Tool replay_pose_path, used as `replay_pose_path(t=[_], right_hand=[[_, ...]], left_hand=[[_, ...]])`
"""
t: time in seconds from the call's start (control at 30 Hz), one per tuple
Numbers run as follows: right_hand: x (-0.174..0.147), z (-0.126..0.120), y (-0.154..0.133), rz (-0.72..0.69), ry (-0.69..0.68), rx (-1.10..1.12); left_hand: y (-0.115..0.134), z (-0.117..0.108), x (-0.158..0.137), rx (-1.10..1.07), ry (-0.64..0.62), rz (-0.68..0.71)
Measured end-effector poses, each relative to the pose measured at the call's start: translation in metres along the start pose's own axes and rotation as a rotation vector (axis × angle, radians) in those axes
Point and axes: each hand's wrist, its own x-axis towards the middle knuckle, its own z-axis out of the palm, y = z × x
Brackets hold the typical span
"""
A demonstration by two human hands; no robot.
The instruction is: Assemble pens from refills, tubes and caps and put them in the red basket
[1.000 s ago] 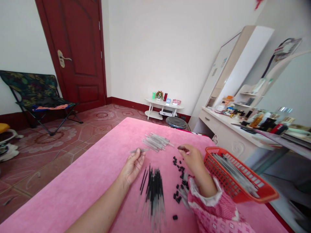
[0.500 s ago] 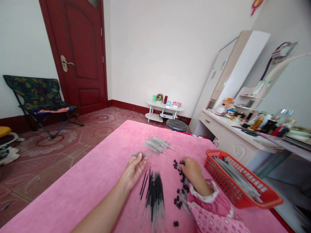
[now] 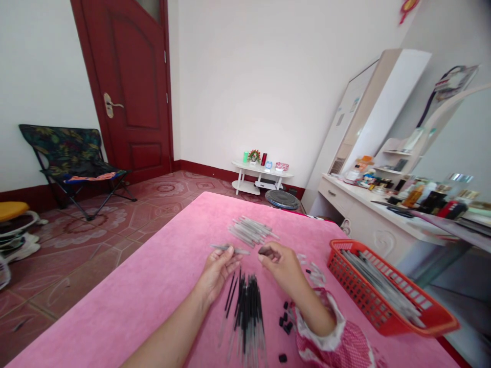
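- Grey tube: it is in the L hand, above the pink cloth, lying almost level, w/ both ends sticking out past the fingers.
- L hand grip: thumb and index are closed on the tube approx. at its middle; the other fingers are half curled, loose, palm turned partly up.
- R hand: thumb and index tips are pinched together, w/ a small dark piece btwn them; its exact shape is blurred, so I cannot tell it well. Other fingers are bent inward.
- The hands are near each other but apart; the R end of the tube points to the R hand's pinch, w/ a small gap btwn.
- Pile of grey tubes: on the cloth, just beyond the hands, lying roughly side by side.
- Black-topped rods: a bundle on the cloth, nearer to the wearer, btwn the two forearms; a few lie slightly separate on the L.
- Black caps: a few pcs, beside the R forearm; one more lies alone, closer to the wearer.
- Clear pcs: scattered btwn R forearm and basket.
- Red basket: far R on the cloth, w/ long grey rods inside.
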Motion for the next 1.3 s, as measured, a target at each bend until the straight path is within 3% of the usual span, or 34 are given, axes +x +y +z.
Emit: replay_pose_path(t=[0.17, 0.8, 1.07, 1.3], right_hand=[[-0.007, 0.017, -0.001, 0.009, -0.012, 0.044], [-0.01, 0.017, 0.001, 0.04, 0.004, 0.039], [-0.01, 0.024, 0.002, 0.077, 0.04, 0.128], [-0.016, 0.022, 0.001, 0.059, -0.004, -0.219]], left_hand=[[0.0, 0.002, -0.001, 0.064, -0.008, -0.009], [-0.001, 0.006, -0.005, 0.192, -0.042, 0.029], [-0.001, 0.005, -0.003, 0.135, -0.021, 0.031], [-0.003, 0.004, -0.005, 0.143, -0.069, 0.04]])
